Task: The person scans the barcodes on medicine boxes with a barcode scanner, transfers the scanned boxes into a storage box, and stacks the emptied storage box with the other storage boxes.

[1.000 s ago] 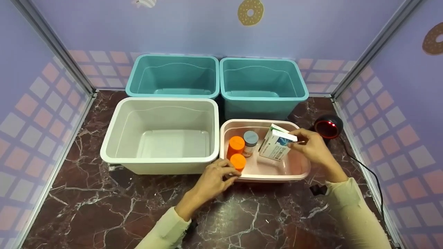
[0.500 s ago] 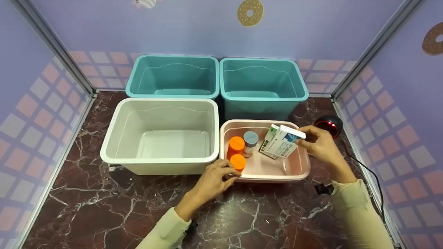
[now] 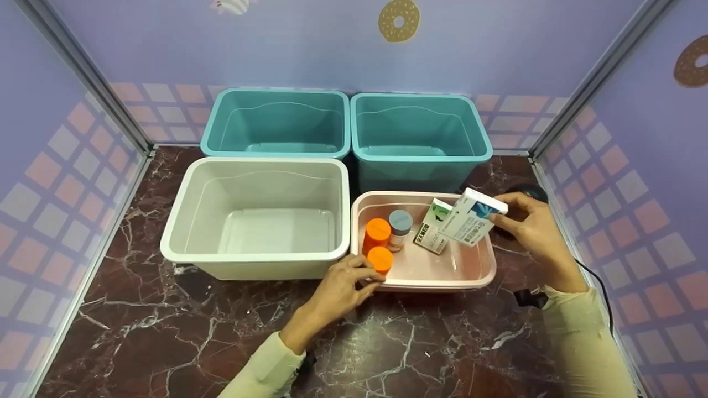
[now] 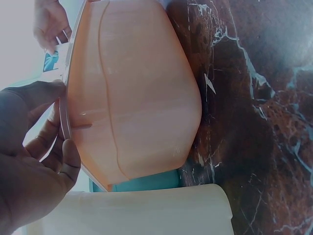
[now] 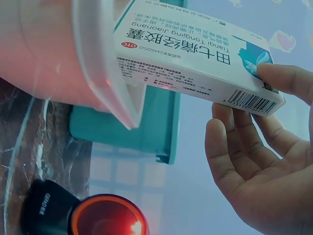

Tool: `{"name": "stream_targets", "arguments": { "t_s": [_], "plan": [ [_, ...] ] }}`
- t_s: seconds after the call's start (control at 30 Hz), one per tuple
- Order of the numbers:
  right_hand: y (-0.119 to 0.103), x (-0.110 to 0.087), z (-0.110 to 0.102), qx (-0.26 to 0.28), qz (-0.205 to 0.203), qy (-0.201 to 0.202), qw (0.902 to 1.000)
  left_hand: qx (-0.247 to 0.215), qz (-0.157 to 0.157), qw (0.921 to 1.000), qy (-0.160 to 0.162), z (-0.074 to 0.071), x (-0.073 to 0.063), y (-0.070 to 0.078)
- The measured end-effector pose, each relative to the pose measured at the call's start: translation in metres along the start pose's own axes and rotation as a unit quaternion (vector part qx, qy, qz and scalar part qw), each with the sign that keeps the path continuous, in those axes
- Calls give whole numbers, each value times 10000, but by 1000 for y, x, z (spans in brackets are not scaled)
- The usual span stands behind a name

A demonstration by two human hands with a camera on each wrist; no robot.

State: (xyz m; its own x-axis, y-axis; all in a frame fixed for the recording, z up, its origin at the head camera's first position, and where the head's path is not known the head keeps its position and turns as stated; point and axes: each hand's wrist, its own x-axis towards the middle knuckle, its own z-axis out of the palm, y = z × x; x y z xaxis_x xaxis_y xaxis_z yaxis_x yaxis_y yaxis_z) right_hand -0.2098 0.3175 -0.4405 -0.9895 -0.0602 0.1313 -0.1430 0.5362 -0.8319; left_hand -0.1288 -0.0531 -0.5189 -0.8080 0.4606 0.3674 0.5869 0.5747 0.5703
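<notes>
My right hand (image 3: 531, 226) pinches a white and blue medicine box (image 3: 474, 216) by its upper right end, holding it tilted over the right side of the pink bin (image 3: 423, 283). The right wrist view shows the thumb on the printed face of this box (image 5: 181, 46), with fingers under its barcode edge. My left hand (image 3: 345, 282) holds the bin's front left rim, also seen in the left wrist view on the pink bin (image 4: 137, 93). Inside the bin stand two orange-capped bottles (image 3: 378, 231), a grey-capped bottle (image 3: 400, 222) and a leaning green and white medicine box (image 3: 431, 229).
A white bin (image 3: 257, 257) stands left of the pink one. Behind are two teal bins, a left teal bin (image 3: 276, 153) and a right teal bin (image 3: 420, 171). A black scanner (image 5: 105, 215) with a glowing red ring stands at the right, its cable (image 3: 597, 282) running along the wall.
The white and blue box has moved up and right with my right hand, uncovering more of the green and white box. My left hand has stayed on the rim.
</notes>
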Motion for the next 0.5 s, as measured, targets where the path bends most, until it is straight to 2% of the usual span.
{"name": "stream_targets", "arguments": {
  "t_s": [0.1, 0.33, 0.5],
  "plan": [
    [-1, -1, -6, -97, 95, 99, 9999, 14, -20, 10000, -16, 0, 0, 0],
    [-6, -3, -18, -248, -3, 399, 9989, 8, -68, 10000, -49, 0, 0, 0],
    [-17, -7, -26, -12, 31, 553, 9985, -9, -95, 9999, -65, 0, 1, 0]
  ]
}}
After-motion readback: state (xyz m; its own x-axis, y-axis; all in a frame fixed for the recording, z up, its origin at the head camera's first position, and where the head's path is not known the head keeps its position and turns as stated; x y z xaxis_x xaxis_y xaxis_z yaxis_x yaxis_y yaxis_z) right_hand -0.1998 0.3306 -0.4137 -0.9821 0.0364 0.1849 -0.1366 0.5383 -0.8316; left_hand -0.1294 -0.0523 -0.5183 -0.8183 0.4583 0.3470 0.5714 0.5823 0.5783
